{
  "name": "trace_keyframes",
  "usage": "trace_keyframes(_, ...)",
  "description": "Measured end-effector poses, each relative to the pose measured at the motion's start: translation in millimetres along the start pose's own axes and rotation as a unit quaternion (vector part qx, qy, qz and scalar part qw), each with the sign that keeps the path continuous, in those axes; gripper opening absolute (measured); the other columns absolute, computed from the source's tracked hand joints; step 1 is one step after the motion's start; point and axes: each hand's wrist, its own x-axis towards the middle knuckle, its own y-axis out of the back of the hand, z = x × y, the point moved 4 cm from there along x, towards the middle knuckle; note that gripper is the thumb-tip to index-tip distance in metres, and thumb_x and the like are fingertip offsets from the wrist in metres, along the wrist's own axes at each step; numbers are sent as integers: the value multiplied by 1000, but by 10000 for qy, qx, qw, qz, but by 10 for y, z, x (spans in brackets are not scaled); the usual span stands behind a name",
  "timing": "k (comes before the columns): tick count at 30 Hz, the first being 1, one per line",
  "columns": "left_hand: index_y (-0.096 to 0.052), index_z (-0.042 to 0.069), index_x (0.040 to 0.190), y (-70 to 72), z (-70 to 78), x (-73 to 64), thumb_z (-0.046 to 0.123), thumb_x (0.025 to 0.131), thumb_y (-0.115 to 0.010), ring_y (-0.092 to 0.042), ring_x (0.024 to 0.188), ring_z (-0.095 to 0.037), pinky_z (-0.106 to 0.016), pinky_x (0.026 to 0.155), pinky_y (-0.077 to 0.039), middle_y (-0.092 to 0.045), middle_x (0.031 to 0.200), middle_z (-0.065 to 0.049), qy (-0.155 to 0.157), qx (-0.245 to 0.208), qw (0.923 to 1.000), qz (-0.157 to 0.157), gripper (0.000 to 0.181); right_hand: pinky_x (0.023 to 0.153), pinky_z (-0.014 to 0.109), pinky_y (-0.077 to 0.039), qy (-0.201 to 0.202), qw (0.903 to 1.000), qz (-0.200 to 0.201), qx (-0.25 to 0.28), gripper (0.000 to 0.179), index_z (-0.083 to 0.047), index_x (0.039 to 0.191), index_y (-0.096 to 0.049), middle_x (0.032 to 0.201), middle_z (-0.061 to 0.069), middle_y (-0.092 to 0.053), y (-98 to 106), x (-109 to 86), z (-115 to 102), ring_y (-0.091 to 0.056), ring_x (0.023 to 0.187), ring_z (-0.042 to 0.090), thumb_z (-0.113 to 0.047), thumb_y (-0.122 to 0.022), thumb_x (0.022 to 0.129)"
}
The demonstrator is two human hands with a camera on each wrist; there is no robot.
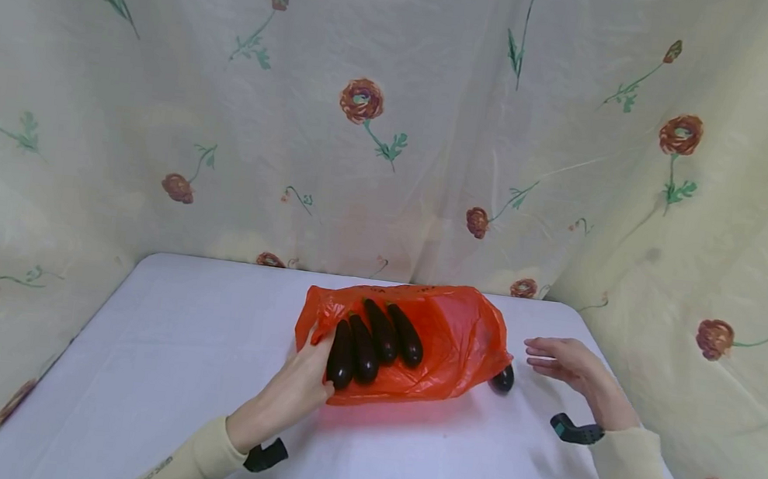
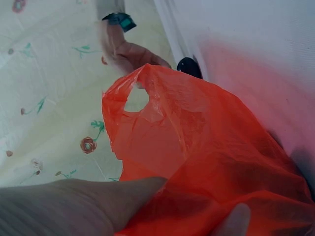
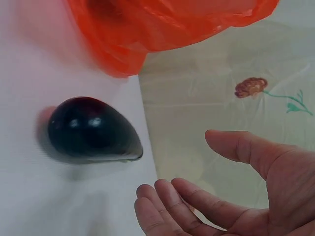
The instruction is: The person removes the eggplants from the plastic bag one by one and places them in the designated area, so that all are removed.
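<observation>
A thin red-orange plastic bag [image 1: 463,318] lies on the table with its mouth open. Several dark purple eggplants [image 1: 384,333] rest side by side within the bag's opening. My left hand [image 1: 299,375] grips the bag at its left end, close beside the nearest eggplant; the bag hides part of its fingers. In the left wrist view, one bag handle [image 2: 147,81] stands up with a hole in it. Another eggplant [image 3: 93,129] lies on the table just past the bag's right end. To the right of it, my right hand [image 1: 571,361] hovers with fingers extended, touching nothing.
A white table [image 1: 206,330] carries everything. Pale curtains [image 1: 421,220] with red flowers hang behind it and along both sides. The table's right edge runs close to my right hand.
</observation>
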Motion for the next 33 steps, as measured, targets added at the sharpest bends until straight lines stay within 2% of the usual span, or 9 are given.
trace_keyframes(3,-37,8,141,-7,-3,0,-16,73,-67,-57,121,-30,-47,89,-54,-54,135,-13,48,-51,10000,-56,78,96,37,-50,135,9999,8,-8,56,6,139,-43,117,9,-65,14,-35,-72,-69,96,15,-30,-54,98)
trace_keyframes(5,-37,7,142,-12,-1,-2,-16,73,-66,-57,120,-31,-47,88,-54,-54,135,-14,45,-84,9999,-88,78,94,35,-52,262,9996,-15,-135,57,6,140,-43,115,5,-66,17,-67,-126,-68,95,12,-31,-54,98)
trace_keyframes(8,-36,8,143,-16,1,-1,-16,74,-66,-57,120,-30,-46,87,-55,-54,136,-13,31,-112,9999,-108,79,91,33,-54,391,9986,7,-344,59,6,141,-42,126,15,-61,4,-113,-211,-67,96,10,-33,-53,98)
trace_keyframes(11,-36,7,142,-16,0,1,-16,74,-66,-57,119,-30,-46,87,-55,-54,135,-14,18,-75,9999,-90,78,92,32,-54,461,9977,-3,-496,61,6,142,-39,139,22,-51,-21,-161,-293,-66,99,11,-34,-52,98)
trace_keyframes(21,-36,5,142,-18,-1,-1,-15,73,-67,-56,120,-29,-46,88,-54,-53,136,-15,-28,116,9999,12,78,92,31,-53,893,9929,-30,-785,61,8,141,-37,142,28,-45,-61,-294,-499,-65,102,10,-32,-53,98)
trace_keyframes(26,-35,5,142,-11,5,-6,-16,73,-66,-56,120,-30,-46,88,-54,-50,138,-15,-75,100,9999,54,79,89,29,-55,1075,9894,-23,-980,61,7,141,-38,139,27,-46,-39,-368,-591,-66,98,6,-32,-56,97)
trace_keyframes(33,-36,3,142,-9,-3,-10,-15,73,-66,-57,118,-31,-47,88,-55,-50,138,-17,-32,109,9999,27,78,88,27,-55,1567,9789,-145,-1303,63,7,141,-39,132,17,-57,-72,-551,-829,-65,99,3,-35,-55,97)
